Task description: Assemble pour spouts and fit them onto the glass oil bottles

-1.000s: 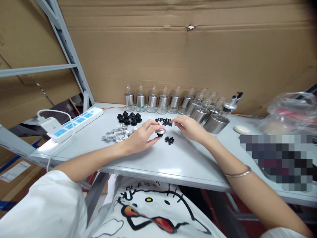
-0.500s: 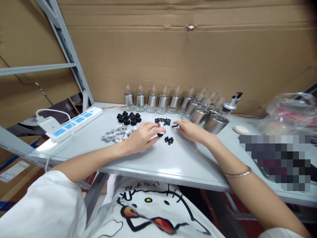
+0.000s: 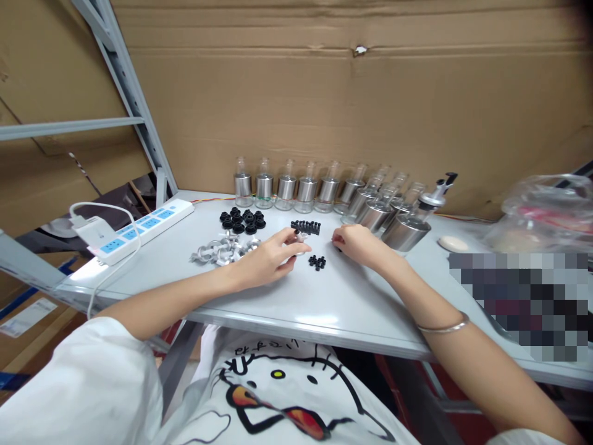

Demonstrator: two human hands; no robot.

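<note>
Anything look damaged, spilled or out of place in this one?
The brown cardboard panel behind the pale grey table has a small ragged hole, showing white where the board looks torn. Nothing appears spilled, and the clear glass bottles with silver metal sleeves stand, the rightmost's tilt probably being lens distortion.

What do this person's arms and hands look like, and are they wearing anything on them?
The left hand and right hand wear no gloves. Loose white sleeves leave the forearms bare. A thin, silvery bangle circles the right forearm.
</note>
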